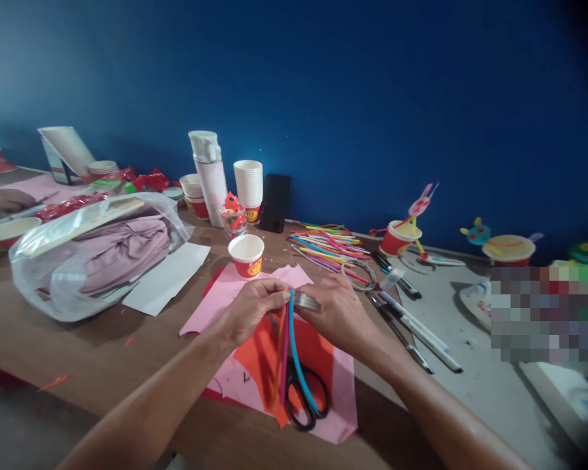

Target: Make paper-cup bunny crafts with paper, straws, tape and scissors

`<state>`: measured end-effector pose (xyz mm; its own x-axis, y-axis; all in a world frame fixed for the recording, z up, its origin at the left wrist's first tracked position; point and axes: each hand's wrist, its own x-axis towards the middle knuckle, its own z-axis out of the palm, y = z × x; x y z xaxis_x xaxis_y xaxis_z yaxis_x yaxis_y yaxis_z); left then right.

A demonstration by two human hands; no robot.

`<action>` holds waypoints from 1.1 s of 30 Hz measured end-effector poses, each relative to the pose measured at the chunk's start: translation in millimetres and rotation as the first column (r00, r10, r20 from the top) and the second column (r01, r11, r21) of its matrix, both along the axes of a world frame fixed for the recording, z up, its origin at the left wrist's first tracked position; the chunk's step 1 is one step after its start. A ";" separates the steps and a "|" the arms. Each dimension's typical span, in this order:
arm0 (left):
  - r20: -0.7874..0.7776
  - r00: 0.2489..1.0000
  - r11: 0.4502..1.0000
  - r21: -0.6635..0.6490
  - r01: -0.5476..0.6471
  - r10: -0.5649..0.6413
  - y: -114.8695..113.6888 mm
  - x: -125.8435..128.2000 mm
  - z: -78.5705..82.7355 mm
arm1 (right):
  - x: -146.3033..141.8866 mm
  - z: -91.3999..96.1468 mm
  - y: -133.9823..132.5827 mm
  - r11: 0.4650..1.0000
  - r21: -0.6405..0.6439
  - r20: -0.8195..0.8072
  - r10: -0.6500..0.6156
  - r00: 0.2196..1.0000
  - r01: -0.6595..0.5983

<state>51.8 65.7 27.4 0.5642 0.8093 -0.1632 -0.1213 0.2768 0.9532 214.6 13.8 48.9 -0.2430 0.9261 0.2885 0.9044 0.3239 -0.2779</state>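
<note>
Strips (284, 352) in orange, magenta and blue hang from our left hand (259, 303), thumb and finger pinching their upper ends. Our right hand (337, 308) grips what looks like a tape roll (306, 301) beside them. Below, we see scissors (326, 391) over orange paper (255, 356); a paper cup (246, 258) stands just beyond our hands.

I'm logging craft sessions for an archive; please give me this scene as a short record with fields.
Left hand: pinching one end of a blue strip, a magenta strip and an orange strip
Right hand: holding a silvery item, not clearly identifiable
Below hands: black-handled scissors, orange paper, pink paper
Beyond hands: paper cup standing on the pink paper
Left side: clear plastic bag
Far side: white bottle, stacked cups, black phone
</note>
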 end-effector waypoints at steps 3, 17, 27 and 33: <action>0.007 1.000 1.000 -0.030 0.006 -0.006 0.7 -1.1 2.0 | 3.3 0.4 1.5 0.999 -0.031 -0.064 0.025 0.998 -0.027; 0.064 0.993 0.987 -0.119 0.104 -0.097 -0.1 -3.7 4.7 | 19.4 7.1 6.6 0.975 -0.133 -0.250 0.139 0.958 -0.176; 0.043 0.995 0.984 -0.152 0.095 -0.089 1.6 -3.0 0.6 | 30.2 -1.5 11.0 0.957 -0.170 -0.441 0.138 0.887 -0.233; 0.047 0.999 0.992 -0.123 0.017 -0.011 4.6 -5.2 2.7 | 30.1 -8.5 18.3 0.991 -0.068 -0.486 0.070 0.871 -0.118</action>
